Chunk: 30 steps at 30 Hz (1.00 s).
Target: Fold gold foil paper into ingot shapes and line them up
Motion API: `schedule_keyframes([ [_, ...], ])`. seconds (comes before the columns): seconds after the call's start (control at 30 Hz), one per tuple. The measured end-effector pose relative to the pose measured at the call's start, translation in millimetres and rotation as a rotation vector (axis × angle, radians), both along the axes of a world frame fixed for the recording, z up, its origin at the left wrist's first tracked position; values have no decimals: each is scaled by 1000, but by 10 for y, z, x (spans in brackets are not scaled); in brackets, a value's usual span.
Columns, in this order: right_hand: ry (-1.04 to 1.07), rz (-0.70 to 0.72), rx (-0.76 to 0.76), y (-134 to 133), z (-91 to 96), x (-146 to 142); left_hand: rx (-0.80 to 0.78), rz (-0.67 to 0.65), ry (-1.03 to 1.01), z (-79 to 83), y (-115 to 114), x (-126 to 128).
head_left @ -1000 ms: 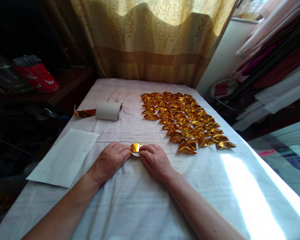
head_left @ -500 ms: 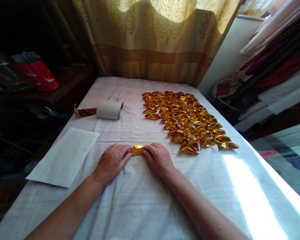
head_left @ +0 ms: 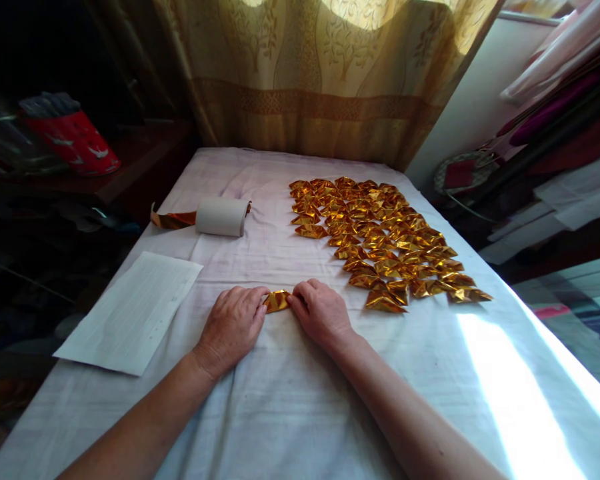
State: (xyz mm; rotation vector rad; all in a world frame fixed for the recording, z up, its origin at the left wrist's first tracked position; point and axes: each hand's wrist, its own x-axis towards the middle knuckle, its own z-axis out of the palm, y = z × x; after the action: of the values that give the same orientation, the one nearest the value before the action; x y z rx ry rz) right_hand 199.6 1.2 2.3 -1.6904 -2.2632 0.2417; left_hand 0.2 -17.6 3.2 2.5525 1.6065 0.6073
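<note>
Two hands pinch one foil; perhaps sixty ingots.

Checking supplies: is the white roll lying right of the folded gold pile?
No, the white roll lies well to the left of the folded gold pile.

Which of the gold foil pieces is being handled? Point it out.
The gold foil piece pinched between the left hand and right hand; it lies alone, apart from the rows of folded pieces.

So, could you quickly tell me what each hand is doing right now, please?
Left hand: fingers closed on the left end of the gold foil piece.
Right hand: fingers closed on its right end.
</note>
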Motion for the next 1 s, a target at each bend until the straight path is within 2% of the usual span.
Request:
schedule_keyframes([
  [0.2, -38, -9, 64, -16, -60, -15, -11, -7, 20, -23, -26, 21],
  [0.47, -39, -23, 49, -29, -73, -36, -59, -61, -152, -63, 8, -79],
  [0.67, 5, -18, 62, -40, -50, -26, -37, -54, -183, -152, 28, -91],
  [0.73, 25, 35, 103, -91, -35, -45, -47, -49, -181, -164, 37, -90],
  [0.8, 16, 155, 121, -165, -26, -83, -65, -50, -186, -162, 48, -93],
  [0.87, -25, 285, 62, -243, -24, -126, -96, -51, -208, -149, 59, -99],
  [1.0, -95, 327, -101, -327, -22, -131, -156, -38, -243, -108, 68, -108],
])
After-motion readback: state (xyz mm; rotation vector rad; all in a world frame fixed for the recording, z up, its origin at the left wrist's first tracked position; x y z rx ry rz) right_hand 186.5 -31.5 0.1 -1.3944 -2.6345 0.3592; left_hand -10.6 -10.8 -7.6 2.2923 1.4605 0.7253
